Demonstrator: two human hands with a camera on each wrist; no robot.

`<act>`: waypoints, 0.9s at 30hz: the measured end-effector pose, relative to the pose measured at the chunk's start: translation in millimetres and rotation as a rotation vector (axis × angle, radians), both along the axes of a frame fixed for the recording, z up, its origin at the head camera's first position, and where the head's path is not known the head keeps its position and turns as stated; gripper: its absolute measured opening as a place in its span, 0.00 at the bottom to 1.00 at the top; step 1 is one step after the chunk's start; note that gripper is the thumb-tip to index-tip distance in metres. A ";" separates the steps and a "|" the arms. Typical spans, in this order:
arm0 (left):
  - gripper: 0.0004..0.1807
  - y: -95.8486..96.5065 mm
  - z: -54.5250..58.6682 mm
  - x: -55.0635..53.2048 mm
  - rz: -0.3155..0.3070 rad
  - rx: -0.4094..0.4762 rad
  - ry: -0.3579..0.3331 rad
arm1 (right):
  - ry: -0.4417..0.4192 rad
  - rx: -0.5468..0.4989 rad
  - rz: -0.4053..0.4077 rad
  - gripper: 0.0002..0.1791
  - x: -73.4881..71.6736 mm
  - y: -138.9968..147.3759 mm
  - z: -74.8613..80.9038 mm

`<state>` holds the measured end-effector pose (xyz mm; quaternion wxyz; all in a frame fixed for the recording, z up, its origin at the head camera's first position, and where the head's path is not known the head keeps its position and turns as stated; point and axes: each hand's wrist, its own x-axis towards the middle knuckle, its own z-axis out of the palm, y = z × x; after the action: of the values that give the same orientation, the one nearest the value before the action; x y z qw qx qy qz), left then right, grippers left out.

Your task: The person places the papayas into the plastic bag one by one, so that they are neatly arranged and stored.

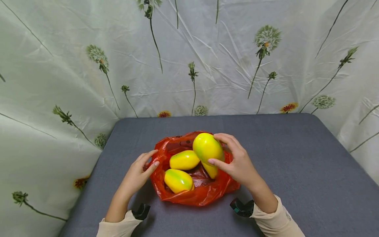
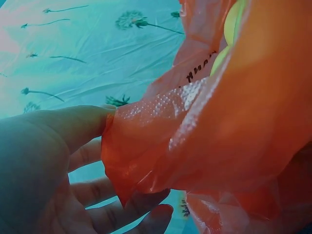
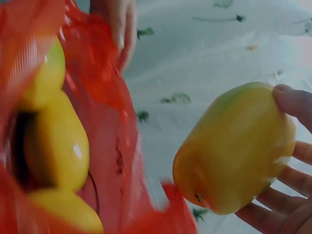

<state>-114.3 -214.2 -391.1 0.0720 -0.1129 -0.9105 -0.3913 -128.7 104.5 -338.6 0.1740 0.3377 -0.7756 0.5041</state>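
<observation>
A red plastic bag point(image 1: 192, 198) lies with its mouth open, its crumpled rim spread around several yellow mangoes. Two of them, a mango point(image 1: 184, 160) and a greener-topped mango point(image 1: 177, 180), sit on the left side inside. My right hand point(image 1: 238, 163) grips another mango point(image 1: 206, 144) over the bag's right side, thumb below and fingers across the top. It partly hides a mango point(image 1: 211, 171) under it. At the left rim, my left hand point(image 1: 137, 172) pinches the bag's edge point(image 2: 119, 156) between thumb and fingers.
The bag rests on a grey cloth-covered table point(image 1: 281, 148). Behind and to the sides hangs a pale curtain point(image 1: 222, 56) printed with dandelions. Black wrist devices, one on the left point(image 1: 141, 211) and one on the right point(image 1: 242, 208), sit below the hands.
</observation>
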 end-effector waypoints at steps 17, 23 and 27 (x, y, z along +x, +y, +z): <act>0.25 -0.6 0.3 0.2 0.008 -0.014 -0.007 | -0.135 0.166 0.093 0.31 -7.9 -35.3 -38.1; 0.25 0.0 0.7 -0.1 0.007 -0.016 0.001 | -0.171 0.251 0.051 0.30 -9.8 -35.4 -45.8; 0.25 0.4 1.1 -0.3 0.005 -0.012 0.000 | -0.189 0.315 0.031 0.30 -10.3 -35.3 -48.3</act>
<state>-114.6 -213.7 -390.0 0.0725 -0.1112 -0.9130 -0.3857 -139.1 69.2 -386.9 0.0375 0.3238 -0.8525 0.4088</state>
